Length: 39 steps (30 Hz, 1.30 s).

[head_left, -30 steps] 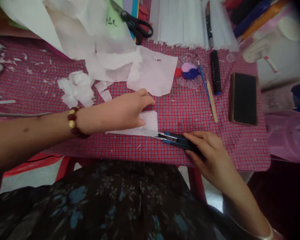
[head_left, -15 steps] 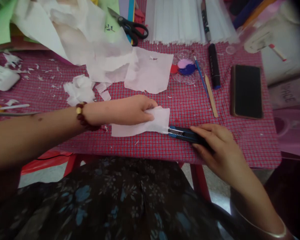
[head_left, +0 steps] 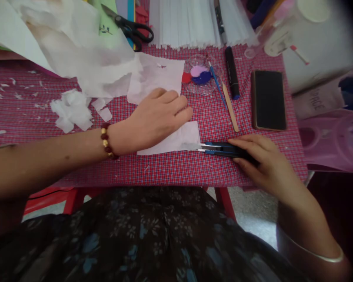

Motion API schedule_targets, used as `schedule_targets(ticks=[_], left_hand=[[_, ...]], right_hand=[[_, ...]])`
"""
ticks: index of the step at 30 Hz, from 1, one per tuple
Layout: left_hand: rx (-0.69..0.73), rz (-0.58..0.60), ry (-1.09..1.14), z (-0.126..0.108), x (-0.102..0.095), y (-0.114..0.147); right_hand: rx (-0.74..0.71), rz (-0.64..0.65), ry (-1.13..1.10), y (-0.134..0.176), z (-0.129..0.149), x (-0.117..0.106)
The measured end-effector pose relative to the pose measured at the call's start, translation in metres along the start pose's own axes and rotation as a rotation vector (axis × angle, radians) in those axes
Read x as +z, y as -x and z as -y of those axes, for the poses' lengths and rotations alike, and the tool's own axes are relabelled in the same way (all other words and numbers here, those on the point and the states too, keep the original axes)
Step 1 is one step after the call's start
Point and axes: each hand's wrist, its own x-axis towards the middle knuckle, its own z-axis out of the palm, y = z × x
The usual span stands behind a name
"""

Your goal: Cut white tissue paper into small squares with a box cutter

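Note:
A small white sheet of paper (head_left: 185,135) lies folded or layered near the table's front edge. Palm down, my left hand (head_left: 155,115) rests across its left part, fingers stretched toward the right and slightly bent; the thumb is hidden. My right hand (head_left: 261,162) grips a blue and black utility knife (head_left: 220,149) by its handle. The knife points left and its blade (head_left: 194,147) is out, lying along the front part of the sheet. Whether the blade is inside the fold or on top of it, I cannot tell.
Behind my left hand lies another white sheet (head_left: 159,72), with crumpled paper (head_left: 72,109) to the left. Scissors (head_left: 132,31) are farther back. On the right are a paint palette (head_left: 201,74), a thin brush (head_left: 217,84), a wooden stick (head_left: 231,109), a marker (head_left: 231,72) and a phone (head_left: 269,100).
My left hand has gone from pinching the paper's upper edge to lying spread over it. More blade now shows over the paper. The whole view has shifted to the right.

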Motion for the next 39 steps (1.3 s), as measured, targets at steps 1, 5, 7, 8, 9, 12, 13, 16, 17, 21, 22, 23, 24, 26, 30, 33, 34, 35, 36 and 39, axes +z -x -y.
schedule_targets(ticks=[1, 5, 7, 8, 9, 12, 13, 16, 17, 21, 22, 23, 24, 26, 30, 33, 34, 35, 36, 39], left_hand=[[0.090, -0.050, -0.014, 0.001, 0.002, 0.003], [0.405, 0.022, 0.214, 0.009, 0.022, 0.013], [0.443, 0.096, 0.286, 0.014, 0.033, 0.015], [0.439, 0.115, 0.313, 0.015, 0.038, 0.016], [0.433, 0.113, 0.340, 0.017, 0.041, 0.016], [0.416, 0.100, 0.402, 0.018, 0.046, 0.017], [0.414, 0.099, 0.415, 0.018, 0.046, 0.017], [0.407, 0.117, 0.430, 0.017, 0.046, 0.016], [0.404, 0.121, 0.434, 0.017, 0.046, 0.016], [0.404, 0.094, 0.456, 0.019, 0.047, 0.017], [0.408, 0.079, 0.463, 0.019, 0.048, 0.018], [0.412, 0.063, 0.469, 0.019, 0.048, 0.019], [0.415, 0.046, 0.475, 0.020, 0.048, 0.020], [0.418, 0.010, 0.485, 0.020, 0.049, 0.021], [0.419, -0.014, 0.493, 0.020, 0.050, 0.022], [0.419, -0.001, 0.492, 0.020, 0.051, 0.021], [0.418, 0.001, 0.492, 0.020, 0.050, 0.021], [0.418, 0.004, 0.493, 0.020, 0.050, 0.021], [0.418, 0.007, 0.493, 0.020, 0.050, 0.021], [0.412, 0.020, 0.486, 0.019, 0.049, 0.021]], right_hand=[[0.001, 0.001, -0.001, 0.000, 0.000, 0.000], [0.013, 0.010, -0.002, 0.000, 0.003, -0.002], [0.022, 0.010, 0.000, 0.001, 0.005, -0.002], [0.025, 0.009, 0.003, 0.002, 0.006, -0.002], [0.028, 0.007, 0.006, 0.002, 0.007, -0.002], [0.041, 0.010, 0.009, 0.002, 0.011, 0.000], [0.045, 0.015, 0.008, 0.002, 0.013, 0.001], [0.052, 0.027, 0.004, 0.000, 0.015, 0.001], [0.055, 0.031, 0.002, 0.000, 0.015, 0.000], [0.089, 0.052, -0.020, 0.002, 0.014, -0.006], [0.098, 0.051, -0.023, 0.003, 0.013, -0.007], [0.104, 0.044, -0.023, 0.003, 0.013, -0.008], [0.107, 0.035, -0.020, 0.002, 0.012, -0.009], [0.099, 0.020, -0.010, 0.000, 0.011, -0.009], [0.056, 0.029, 0.006, -0.009, 0.008, -0.007], [0.031, 0.039, 0.007, -0.016, 0.007, -0.005], [0.027, 0.041, 0.003, -0.018, 0.007, -0.005], [0.024, 0.042, -0.002, -0.019, 0.007, -0.004], [0.022, 0.040, -0.007, -0.020, 0.007, -0.003], [0.019, 0.044, -0.012, -0.022, 0.011, -0.001]])
